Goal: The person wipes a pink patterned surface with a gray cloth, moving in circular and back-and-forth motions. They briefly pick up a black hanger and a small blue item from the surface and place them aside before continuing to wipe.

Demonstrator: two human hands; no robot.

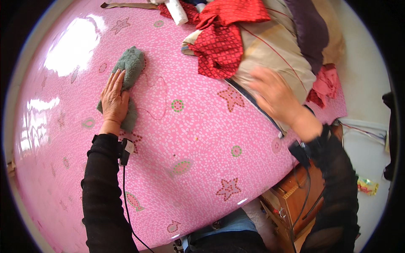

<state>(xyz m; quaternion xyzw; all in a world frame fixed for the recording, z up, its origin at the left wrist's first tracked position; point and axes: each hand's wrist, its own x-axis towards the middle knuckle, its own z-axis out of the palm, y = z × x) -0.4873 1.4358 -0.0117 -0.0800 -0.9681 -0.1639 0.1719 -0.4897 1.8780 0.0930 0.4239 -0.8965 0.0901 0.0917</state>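
Note:
My left hand (114,99) lies flat, fingers stretched out and close together, on a fuzzy grey-green cloth (131,63). The cloth rests bunched on the pink patterned table cover (202,139), and its ends show above and below my hand. My right hand (272,95) hangs over a dark-edged strip (255,107) and the near side of a beige fabric bundle with red piping (274,50). Motion smears its fingers, and nothing shows in them. A thin loose red thread (164,99) curls on the cover to the right of the cloth.
Red patterned fabric (219,46) lies beside the bundle, with a white cylinder (176,12) and a flat strap (128,5) at the far edge. Dark purple fabric (308,33) sits at the far right. An open wooden drawer (301,196) stands below the table's right edge, near a yellow wrapper (367,186).

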